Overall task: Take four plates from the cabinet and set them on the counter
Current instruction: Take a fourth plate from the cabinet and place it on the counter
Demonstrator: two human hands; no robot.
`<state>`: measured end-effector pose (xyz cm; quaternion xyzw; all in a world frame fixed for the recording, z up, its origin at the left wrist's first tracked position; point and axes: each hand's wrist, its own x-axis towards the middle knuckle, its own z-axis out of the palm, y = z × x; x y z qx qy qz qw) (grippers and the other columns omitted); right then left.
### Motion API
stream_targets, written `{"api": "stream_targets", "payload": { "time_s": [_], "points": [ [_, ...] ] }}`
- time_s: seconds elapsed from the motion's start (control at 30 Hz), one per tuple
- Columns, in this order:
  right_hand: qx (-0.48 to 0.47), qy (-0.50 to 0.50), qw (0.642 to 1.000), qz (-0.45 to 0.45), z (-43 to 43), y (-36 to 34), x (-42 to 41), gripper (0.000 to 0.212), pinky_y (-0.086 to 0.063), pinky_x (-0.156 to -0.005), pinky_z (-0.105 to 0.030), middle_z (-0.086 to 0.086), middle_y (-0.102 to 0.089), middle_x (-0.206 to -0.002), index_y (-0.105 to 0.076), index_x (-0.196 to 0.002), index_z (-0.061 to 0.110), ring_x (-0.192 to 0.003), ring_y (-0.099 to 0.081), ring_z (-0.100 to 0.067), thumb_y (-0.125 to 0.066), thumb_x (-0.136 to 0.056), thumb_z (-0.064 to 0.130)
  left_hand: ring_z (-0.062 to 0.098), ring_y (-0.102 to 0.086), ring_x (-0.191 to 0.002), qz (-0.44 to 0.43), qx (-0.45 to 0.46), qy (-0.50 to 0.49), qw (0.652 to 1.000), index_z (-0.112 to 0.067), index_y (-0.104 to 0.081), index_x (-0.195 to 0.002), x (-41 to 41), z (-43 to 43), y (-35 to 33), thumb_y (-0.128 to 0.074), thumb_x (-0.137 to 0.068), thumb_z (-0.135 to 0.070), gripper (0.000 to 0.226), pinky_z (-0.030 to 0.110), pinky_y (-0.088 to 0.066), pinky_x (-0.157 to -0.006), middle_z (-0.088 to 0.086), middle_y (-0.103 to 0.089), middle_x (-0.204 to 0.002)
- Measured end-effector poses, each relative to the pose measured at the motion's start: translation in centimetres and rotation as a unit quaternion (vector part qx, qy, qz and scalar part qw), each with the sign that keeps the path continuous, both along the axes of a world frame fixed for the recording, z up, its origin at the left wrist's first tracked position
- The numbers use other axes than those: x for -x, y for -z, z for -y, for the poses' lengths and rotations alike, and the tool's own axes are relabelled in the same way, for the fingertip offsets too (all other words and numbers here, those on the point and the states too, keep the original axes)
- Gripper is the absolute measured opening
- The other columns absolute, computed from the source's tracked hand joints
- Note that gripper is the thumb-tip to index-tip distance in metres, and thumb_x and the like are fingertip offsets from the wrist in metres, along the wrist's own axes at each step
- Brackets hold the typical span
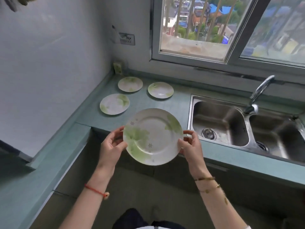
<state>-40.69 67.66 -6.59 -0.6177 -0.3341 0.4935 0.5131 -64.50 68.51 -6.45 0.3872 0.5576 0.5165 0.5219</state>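
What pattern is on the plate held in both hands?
White round plate with pale green leafy blotches and tiny flowers; head view.

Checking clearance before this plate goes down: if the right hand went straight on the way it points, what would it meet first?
Probably bare counter left of the sink; the rear right plate lies further on. The right hand grips the held plate, whose height above the counter is unclear.

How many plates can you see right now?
4. Three lie on the counter: back-left plate, back-right plate, front-left plate. The fourth plate is held between the left hand and right hand. None looks hidden.
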Motion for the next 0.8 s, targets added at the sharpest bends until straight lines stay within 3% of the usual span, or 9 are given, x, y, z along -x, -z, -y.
{"api": "stream_targets", "payload": {
  "time_s": [0.2,0.4,0.63,0.8],
  "points": [
    [0.039,-0.010,0.998,0.043,-9.7,2.5,-1.3,0.030,-0.049,-0.072,-0.032,-0.009,-0.059,-0.101,-0.049,-0.114,0.017,-0.092,-0.058,-0.023,-0.053,-0.087,0.003,0.016,-0.068,-0.104,-0.053,0.035,-0.019,0.998,-0.023,-0.064,-0.123,-1.7,-9.1,2.4,-0.063,-0.082,0.007,0.051,0.035,-0.059,-0.085,0.000,-0.069,-0.116],
    [0.106,0.007,0.990,0.088,-19.6,7.2,-1.3,0.034,-0.055,-0.078,-0.037,-0.005,-0.059,-0.101,-0.052,-0.113,0.014,-0.092,-0.059,-0.023,-0.053,-0.083,-0.002,0.020,-0.069,-0.100,-0.095,0.072,-0.026,0.993,-0.022,-0.062,-0.126,-2.1,-19.1,6.8,-0.067,-0.082,0.003,0.051,0.040,-0.059,-0.086,-0.001,-0.068,-0.115],
    [0.203,0.056,0.971,0.116,-29.0,13.4,0.2,0.035,-0.054,-0.089,-0.049,-0.009,-0.063,-0.100,-0.054,-0.102,0.018,-0.098,-0.061,-0.032,-0.050,-0.077,-0.005,0.014,-0.068,-0.093,-0.128,0.124,-0.005,0.984,-0.017,-0.059,-0.132,-1.8,-28.6,12.2,-0.066,-0.084,0.004,0.052,0.015,-0.055,-0.064,-0.002,-0.065,-0.118],
    [0.253,0.050,0.957,0.131,-31.9,16.1,0.9,0.033,-0.053,-0.090,-0.050,-0.012,-0.063,-0.103,-0.052,-0.102,0.018,-0.097,-0.060,-0.033,-0.048,-0.078,-0.004,0.017,-0.069,-0.096,-0.147,0.160,0.024,0.976,-0.017,-0.059,-0.131,-1.0,-32.2,15.3,-0.066,-0.083,0.007,0.055,0.014,-0.055,-0.065,-0.001,-0.065,-0.120]
  ]
}}
